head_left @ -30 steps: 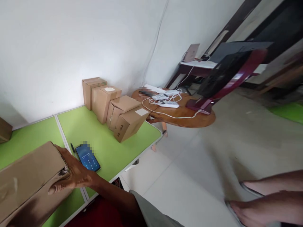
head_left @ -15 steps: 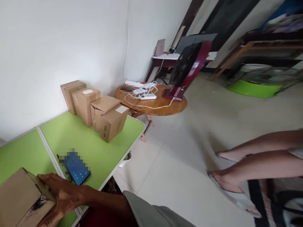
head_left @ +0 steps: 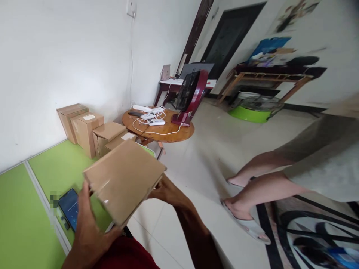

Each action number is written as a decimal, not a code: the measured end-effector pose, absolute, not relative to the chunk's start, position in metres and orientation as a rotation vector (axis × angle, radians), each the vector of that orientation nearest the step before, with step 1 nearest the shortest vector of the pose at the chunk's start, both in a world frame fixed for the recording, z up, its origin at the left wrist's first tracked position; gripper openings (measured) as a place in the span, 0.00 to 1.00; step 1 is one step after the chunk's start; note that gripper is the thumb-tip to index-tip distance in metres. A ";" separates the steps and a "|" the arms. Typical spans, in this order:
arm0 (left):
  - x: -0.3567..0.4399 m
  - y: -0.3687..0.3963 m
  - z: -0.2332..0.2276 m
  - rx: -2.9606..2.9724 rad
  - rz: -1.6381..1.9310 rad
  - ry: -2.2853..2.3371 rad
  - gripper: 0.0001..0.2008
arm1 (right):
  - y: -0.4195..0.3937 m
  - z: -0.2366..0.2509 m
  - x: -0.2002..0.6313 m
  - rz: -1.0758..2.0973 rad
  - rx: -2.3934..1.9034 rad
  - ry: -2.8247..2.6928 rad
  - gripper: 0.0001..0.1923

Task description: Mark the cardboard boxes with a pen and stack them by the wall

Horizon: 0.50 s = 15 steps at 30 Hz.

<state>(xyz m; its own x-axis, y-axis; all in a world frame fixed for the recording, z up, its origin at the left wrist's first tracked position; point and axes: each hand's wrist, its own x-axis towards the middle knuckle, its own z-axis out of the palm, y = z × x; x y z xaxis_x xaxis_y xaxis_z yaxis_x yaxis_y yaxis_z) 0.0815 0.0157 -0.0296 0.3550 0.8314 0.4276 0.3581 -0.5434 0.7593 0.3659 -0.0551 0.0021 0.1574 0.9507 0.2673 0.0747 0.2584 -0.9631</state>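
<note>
A brown cardboard box (head_left: 126,175) is held up in front of me, above the near edge of the green table (head_left: 17,201). My left hand (head_left: 86,228) grips its near left side, thumb and fingers apart around the corner. On the right side, my right hand (head_left: 165,190) is closed on the box, with its fingers partly hidden beneath it. A smartphone (head_left: 68,207) with a lit screen lies on the table, just left of my left hand and partly covered by it. Behind the held box stands a row of several cardboard boxes (head_left: 89,130) along the wall.
Beyond the green table is a round wooden table (head_left: 174,136) with white power strips (head_left: 154,121) and a dark red fan (head_left: 193,97). A person's legs (head_left: 260,190) are to the right. A green fan-like ring (head_left: 249,116) lies on the floor farther back.
The box has moved from the lower left to the middle, lifted off the table area. Both hands now show on it, where one showed before. My view has shifted to the right.
</note>
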 end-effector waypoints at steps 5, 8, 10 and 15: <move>0.178 0.045 -0.044 2.194 1.041 0.734 0.73 | -0.065 -0.027 0.420 0.777 -1.164 -0.984 0.33; 0.214 0.064 -0.062 2.268 0.969 0.801 0.72 | -0.047 -0.045 0.438 0.710 -1.187 -0.911 0.34; 0.226 0.070 -0.075 2.298 0.936 0.880 0.70 | -0.032 -0.057 0.445 0.696 -1.218 -0.932 0.37; 0.237 0.052 -0.096 2.280 0.944 1.061 0.64 | -0.022 -0.088 0.447 0.690 -1.324 -0.957 0.36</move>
<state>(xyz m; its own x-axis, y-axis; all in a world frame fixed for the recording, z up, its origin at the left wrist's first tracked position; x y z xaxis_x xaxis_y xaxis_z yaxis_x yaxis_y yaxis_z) 0.2370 0.0516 -0.0959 0.4696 0.7907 0.3928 0.4816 -0.6023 0.6366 0.4470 -0.0219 -0.0882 0.4685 0.8650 0.1797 0.1026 0.1487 -0.9835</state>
